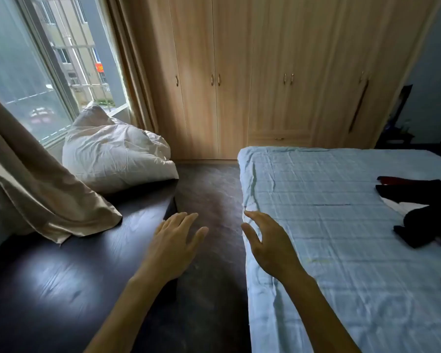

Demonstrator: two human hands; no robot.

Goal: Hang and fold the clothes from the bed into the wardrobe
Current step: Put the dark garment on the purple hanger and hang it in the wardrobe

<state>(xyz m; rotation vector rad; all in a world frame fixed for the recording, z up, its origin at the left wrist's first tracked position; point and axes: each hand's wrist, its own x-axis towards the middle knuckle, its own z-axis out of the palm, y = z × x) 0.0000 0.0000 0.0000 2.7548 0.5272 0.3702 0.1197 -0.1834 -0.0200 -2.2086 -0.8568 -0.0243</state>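
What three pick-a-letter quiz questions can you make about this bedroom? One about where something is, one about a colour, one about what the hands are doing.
1. Where are the dark clothes? A on the floor; B on the bed sheet; C on the pillow.
2. What colour is the bed sheet? A red; B green; C light blue.
3. What are the left hand and right hand doing? A both open, holding nothing; B gripping a hanger; C folding a shirt.
Answers: 1 B, the dark heap lies on the sheet. 2 C, it shows pale blue checks. 3 A, the fingers are spread with nothing in them.
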